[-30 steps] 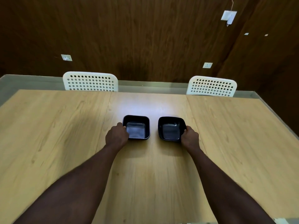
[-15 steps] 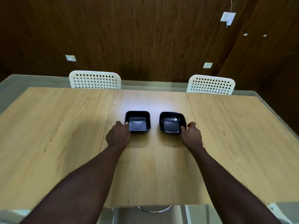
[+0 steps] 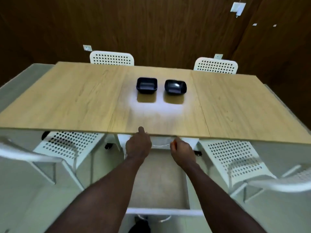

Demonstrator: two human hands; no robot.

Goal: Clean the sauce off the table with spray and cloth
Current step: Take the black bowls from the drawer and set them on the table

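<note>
Our left hand (image 3: 138, 145) and right hand (image 3: 182, 148) hung over the open drawer (image 3: 159, 182) beneath them, likely hunting spray and cloth; whether either gripped anything we couldn't tell.

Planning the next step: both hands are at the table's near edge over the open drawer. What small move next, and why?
Probably pull the curved handle between the left hand and right hand: the open drawer looks bare, and no spray or cloth shows on the table.
</note>
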